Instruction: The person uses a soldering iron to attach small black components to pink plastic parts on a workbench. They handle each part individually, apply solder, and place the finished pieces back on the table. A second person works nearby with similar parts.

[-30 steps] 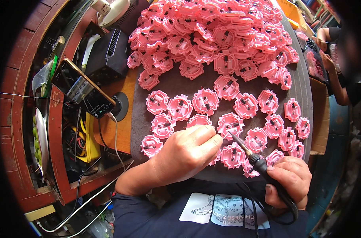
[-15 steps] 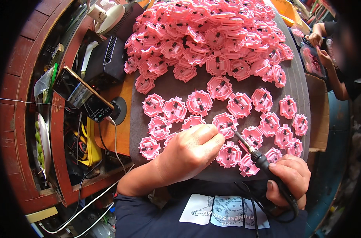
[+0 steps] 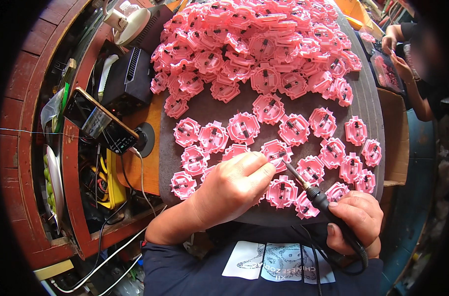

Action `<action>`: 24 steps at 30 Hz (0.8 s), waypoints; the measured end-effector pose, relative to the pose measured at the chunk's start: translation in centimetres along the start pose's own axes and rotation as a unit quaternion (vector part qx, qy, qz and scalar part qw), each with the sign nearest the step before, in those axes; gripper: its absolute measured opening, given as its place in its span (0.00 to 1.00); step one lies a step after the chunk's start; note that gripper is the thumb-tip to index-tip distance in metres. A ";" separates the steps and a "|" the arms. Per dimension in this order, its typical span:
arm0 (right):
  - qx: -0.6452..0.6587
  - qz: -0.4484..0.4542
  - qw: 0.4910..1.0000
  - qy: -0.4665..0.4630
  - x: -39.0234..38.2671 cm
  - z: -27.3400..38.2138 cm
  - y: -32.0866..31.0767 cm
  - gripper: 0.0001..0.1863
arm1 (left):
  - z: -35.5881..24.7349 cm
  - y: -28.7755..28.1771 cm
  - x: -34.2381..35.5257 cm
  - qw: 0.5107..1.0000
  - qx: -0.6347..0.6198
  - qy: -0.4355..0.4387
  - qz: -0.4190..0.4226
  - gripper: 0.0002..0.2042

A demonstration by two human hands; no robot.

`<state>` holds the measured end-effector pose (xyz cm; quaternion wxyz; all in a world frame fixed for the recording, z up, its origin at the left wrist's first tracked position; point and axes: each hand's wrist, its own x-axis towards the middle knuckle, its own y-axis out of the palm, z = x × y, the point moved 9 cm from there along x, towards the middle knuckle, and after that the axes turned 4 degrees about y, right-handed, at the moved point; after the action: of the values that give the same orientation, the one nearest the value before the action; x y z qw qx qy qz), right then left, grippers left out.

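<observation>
My right hand [image 3: 357, 217] is wrapped around the black handle of a soldering iron [image 3: 318, 197]. Its metal tip reaches the right side of a pink plastic housing [image 3: 276, 154] that has small black parts inside. Beside that housing, on its lower left, my left hand [image 3: 234, 185] is closed in a pinch. What those fingers hold, if anything, is hidden behind the hand. Another pink housing [image 3: 235, 151] is partly covered by the left knuckles. Just below the iron's tip lies one more housing [image 3: 282, 192].
Several pink housings lie loose on the grey board [image 3: 217, 106], with a tall heap [image 3: 254, 44] of them behind. At left stand a phone [image 3: 101, 121] on a holder and a black box [image 3: 128, 76]. A co-worker's hands [image 3: 397, 54] show at the upper right.
The view has shifted slightly, so the board and housings appear a little further left. Both hands keep nearly the same pose, and the iron's tip stays at the same housing.
</observation>
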<state>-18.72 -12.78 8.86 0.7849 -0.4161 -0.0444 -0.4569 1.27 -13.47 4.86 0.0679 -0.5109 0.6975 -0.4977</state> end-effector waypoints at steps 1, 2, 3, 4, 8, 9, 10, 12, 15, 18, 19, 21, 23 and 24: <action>-0.003 0.001 1.000 0.000 0.0 0.1 0.0 0.19 | 0.0 0.0 0.1 1.000 -0.002 0.000 -0.001 0.13; -0.005 0.002 1.000 0.000 0.1 0.1 -0.1 0.19 | 0.0 0.0 0.1 1.000 -0.004 0.001 -0.003 0.13; -0.007 0.002 1.000 -0.002 0.1 0.1 -0.1 0.19 | 0.0 -0.1 0.1 1.000 -0.004 -0.001 0.000 0.13; -0.006 0.001 1.000 -0.001 0.1 0.1 -0.1 0.20 | 0.0 -0.1 0.1 1.000 -0.003 -0.003 0.003 0.13; -0.005 -0.003 1.000 0.000 0.1 0.2 -0.1 0.20 | 0.1 0.1 0.1 1.000 -0.003 -0.003 -0.006 0.13; -0.004 -0.004 1.000 -0.001 0.1 0.2 0.0 0.20 | 0.1 0.1 0.1 1.000 -0.002 -0.001 -0.007 0.13; -0.004 -0.004 1.000 -0.001 0.1 0.3 0.0 0.20 | 0.1 0.1 0.1 1.000 -0.001 0.000 -0.008 0.13; -0.005 -0.004 1.000 0.000 0.0 0.3 0.0 0.20 | 0.1 0.1 0.1 1.000 0.002 0.003 -0.011 0.13; -0.006 -0.005 1.000 -0.002 -0.1 0.4 0.1 0.20 | 0.0 0.0 0.1 1.000 0.008 0.005 -0.013 0.12; 0.002 -0.006 1.000 0.011 -0.2 0.3 0.2 0.20 | -0.4 -0.5 0.0 1.000 0.015 0.004 -0.017 0.12; -0.003 -0.014 1.000 0.013 -0.3 0.4 0.0 0.20 | -0.6 -0.9 -0.1 1.000 0.015 0.007 -0.023 0.12; -0.010 -0.030 0.999 0.016 -0.5 0.6 -0.5 0.19 | -1.1 -1.6 -0.4 1.000 0.008 -0.001 -0.027 0.12; -0.018 -0.044 0.999 0.023 -1.0 0.6 -0.8 0.20 | -1.4 -2.1 -1.0 1.000 -0.004 -0.022 -0.022 0.12; -0.021 -0.050 0.998 0.027 -1.5 0.5 -0.9 0.20 | -1.6 -2.4 -1.3 0.999 -0.004 -0.023 -0.036 0.12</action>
<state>-20.11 -11.62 9.10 0.7534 -0.4170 -0.0341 -0.5072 2.52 -11.38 6.94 0.0640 -0.5470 0.6793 -0.4850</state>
